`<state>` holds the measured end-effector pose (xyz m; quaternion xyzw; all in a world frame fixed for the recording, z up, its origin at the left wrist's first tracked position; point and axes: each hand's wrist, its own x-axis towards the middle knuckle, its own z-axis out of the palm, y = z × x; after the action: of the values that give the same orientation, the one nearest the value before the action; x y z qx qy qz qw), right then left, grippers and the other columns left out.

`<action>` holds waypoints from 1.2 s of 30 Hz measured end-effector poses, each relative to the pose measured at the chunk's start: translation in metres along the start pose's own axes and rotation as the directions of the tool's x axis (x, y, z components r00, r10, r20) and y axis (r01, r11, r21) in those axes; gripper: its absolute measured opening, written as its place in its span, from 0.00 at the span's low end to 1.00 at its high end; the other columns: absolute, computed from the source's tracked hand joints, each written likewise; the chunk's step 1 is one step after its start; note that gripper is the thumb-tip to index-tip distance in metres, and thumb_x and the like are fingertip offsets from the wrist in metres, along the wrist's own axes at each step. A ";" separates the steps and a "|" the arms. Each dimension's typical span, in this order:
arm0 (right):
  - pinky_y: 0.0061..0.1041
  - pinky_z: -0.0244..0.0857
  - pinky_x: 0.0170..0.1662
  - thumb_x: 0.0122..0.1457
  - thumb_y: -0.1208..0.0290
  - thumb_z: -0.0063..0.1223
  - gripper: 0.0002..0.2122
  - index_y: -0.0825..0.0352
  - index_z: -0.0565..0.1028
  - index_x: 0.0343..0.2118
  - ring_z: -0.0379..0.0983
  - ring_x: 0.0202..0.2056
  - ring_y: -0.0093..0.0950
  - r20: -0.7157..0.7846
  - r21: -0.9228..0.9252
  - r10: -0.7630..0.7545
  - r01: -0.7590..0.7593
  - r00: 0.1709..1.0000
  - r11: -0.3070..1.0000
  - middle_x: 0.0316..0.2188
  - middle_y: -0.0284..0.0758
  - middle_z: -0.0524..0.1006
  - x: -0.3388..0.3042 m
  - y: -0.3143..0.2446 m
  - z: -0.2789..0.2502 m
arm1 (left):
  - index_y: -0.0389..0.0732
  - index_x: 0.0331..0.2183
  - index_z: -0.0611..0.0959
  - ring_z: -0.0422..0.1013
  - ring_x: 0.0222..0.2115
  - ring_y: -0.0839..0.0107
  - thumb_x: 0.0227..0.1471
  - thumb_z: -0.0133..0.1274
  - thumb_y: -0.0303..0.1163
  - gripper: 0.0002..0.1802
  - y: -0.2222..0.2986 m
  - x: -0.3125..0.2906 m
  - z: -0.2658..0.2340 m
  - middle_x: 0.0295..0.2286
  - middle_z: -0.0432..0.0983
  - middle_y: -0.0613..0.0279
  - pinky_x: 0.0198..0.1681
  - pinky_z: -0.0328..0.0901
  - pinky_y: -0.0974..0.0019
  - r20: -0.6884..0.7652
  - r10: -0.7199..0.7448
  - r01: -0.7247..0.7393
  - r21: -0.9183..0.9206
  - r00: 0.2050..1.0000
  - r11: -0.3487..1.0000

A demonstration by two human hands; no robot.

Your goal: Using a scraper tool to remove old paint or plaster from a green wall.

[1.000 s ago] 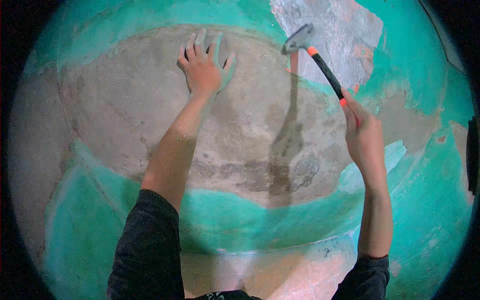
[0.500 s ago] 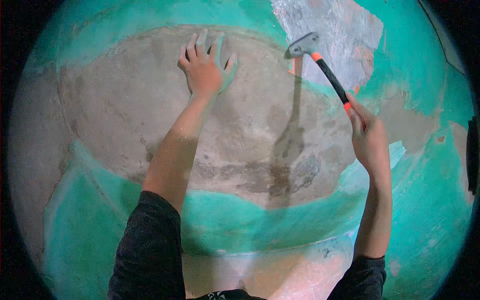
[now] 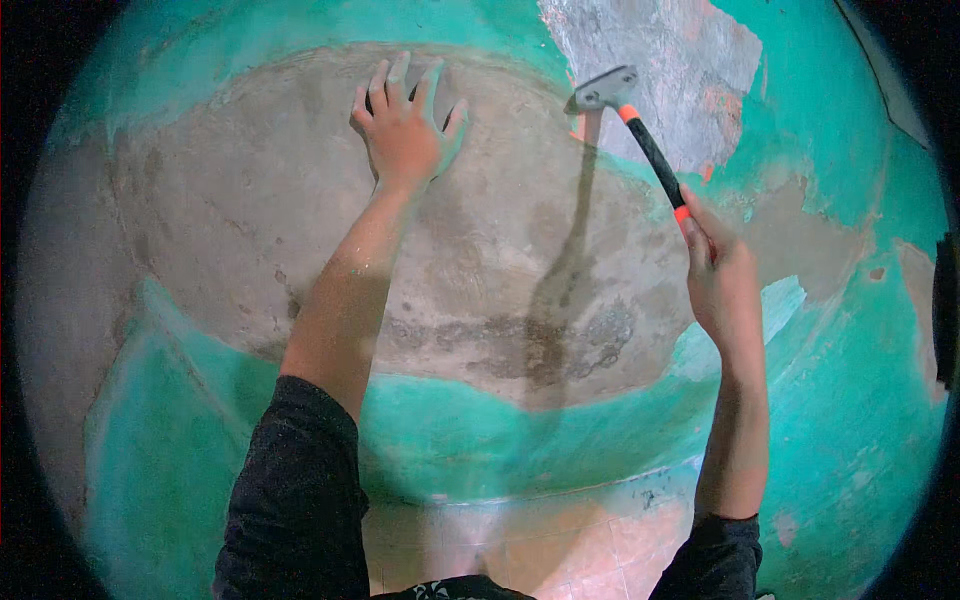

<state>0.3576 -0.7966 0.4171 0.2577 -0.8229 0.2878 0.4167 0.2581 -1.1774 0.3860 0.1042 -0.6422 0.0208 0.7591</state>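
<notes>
My left hand lies on the bare grey-brown patch of the wall with its fingers spread, holding nothing. In my right hand is a scraper with a black and orange handle, gripped near the handle's lower end. Its wide grey metal head is at the left edge of a whitish-grey patch, where that meets the green paint and the bare surface. Whether the blade presses on the wall I cannot tell.
Green paint with ragged edges surrounds the bare patch. A pale flaked area shows beside my right wrist. Below, pinkish tiles meet the wall. A dark object stands at the far right.
My right hand has shifted slightly left with the scraper, and its head has moved a little left too. My left hand stays spread on the wall.
</notes>
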 end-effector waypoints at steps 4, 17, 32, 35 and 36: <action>0.32 0.67 0.35 0.71 0.67 0.51 0.16 0.62 0.78 0.58 0.64 0.25 0.23 0.010 -0.042 0.006 -0.005 1.000 0.999 0.24 0.52 0.70 0.006 -0.010 -0.003 | 0.62 0.63 0.73 0.53 0.67 0.57 0.54 0.60 0.59 0.37 -0.003 0.000 0.000 0.65 0.60 0.62 0.66 0.46 0.41 -0.004 0.021 -0.021 0.000 1.000 1.000; 0.31 0.68 0.35 0.71 0.69 0.50 0.15 0.63 0.78 0.58 0.64 0.25 0.26 0.044 -0.068 0.042 -0.039 0.998 0.997 0.27 0.54 0.69 0.004 -0.018 -0.005 | 0.62 0.63 0.73 0.53 0.67 0.56 0.54 0.60 0.59 0.37 -0.003 0.003 0.001 0.65 0.62 0.62 0.66 0.46 0.40 -0.012 0.001 -0.001 -0.027 1.000 1.000; 0.34 0.67 0.33 0.71 0.68 0.51 0.15 0.61 0.79 0.57 0.68 0.24 0.28 0.000 -0.053 0.022 -0.022 1.000 0.998 0.25 0.55 0.71 0.008 -0.019 0.006 | 0.60 0.64 0.72 0.52 0.67 0.56 0.55 0.58 0.59 0.37 -0.001 0.002 0.002 0.66 0.60 0.61 0.66 0.44 0.40 0.024 0.007 -0.007 0.001 1.000 1.000; 0.34 0.67 0.33 0.71 0.67 0.51 0.15 0.60 0.79 0.57 0.66 0.23 0.30 0.004 -0.033 -0.029 0.029 1.000 0.999 0.24 0.53 0.70 0.003 -0.006 -0.002 | 0.60 0.63 0.72 0.52 0.67 0.56 0.55 0.59 0.59 0.38 -0.002 0.001 -0.004 0.66 0.60 0.61 0.66 0.44 0.41 0.032 0.011 -0.011 -0.001 0.999 1.000; 0.34 0.67 0.33 0.71 0.67 0.51 0.15 0.60 0.79 0.57 0.66 0.23 0.30 -0.001 -0.034 -0.037 0.037 0.999 0.999 0.24 0.53 0.70 0.005 -0.008 -0.001 | 0.60 0.63 0.72 0.52 0.68 0.56 0.55 0.59 0.60 0.38 -0.001 0.001 -0.003 0.66 0.60 0.61 0.66 0.45 0.41 0.033 0.003 -0.004 0.014 0.999 1.000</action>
<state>0.3609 -0.8022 0.4234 0.2654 -0.8224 0.2665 0.4269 0.2613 -1.1778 0.3865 0.1088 -0.6547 0.0249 0.7476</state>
